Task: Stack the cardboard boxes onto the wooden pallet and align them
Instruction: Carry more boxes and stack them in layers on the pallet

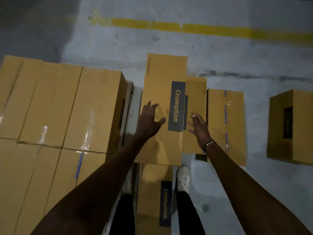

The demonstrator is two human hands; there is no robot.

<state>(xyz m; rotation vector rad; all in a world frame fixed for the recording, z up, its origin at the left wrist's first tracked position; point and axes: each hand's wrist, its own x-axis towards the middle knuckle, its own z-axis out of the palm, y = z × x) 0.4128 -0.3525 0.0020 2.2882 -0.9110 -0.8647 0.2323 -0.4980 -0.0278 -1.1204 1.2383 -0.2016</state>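
Note:
A long cardboard box (162, 85) with a dark "Crompton" label lies in the middle of the view, on top of other boxes. My left hand (149, 121) hovers over its left side with fingers spread. My right hand (199, 126) reaches in at its right edge, fingers straight, above a lower box (196, 92). Neither hand holds anything. At the left stands a stack of several taped boxes (55, 106); a strip of the wooden pallet (129, 92) shows at its right edge.
Another labelled box (152, 192) lies between my feet. Two more boxes sit on the grey concrete floor at the right, one (226, 126) close by and one (291, 126) further off. A yellow line (203, 29) crosses the floor beyond.

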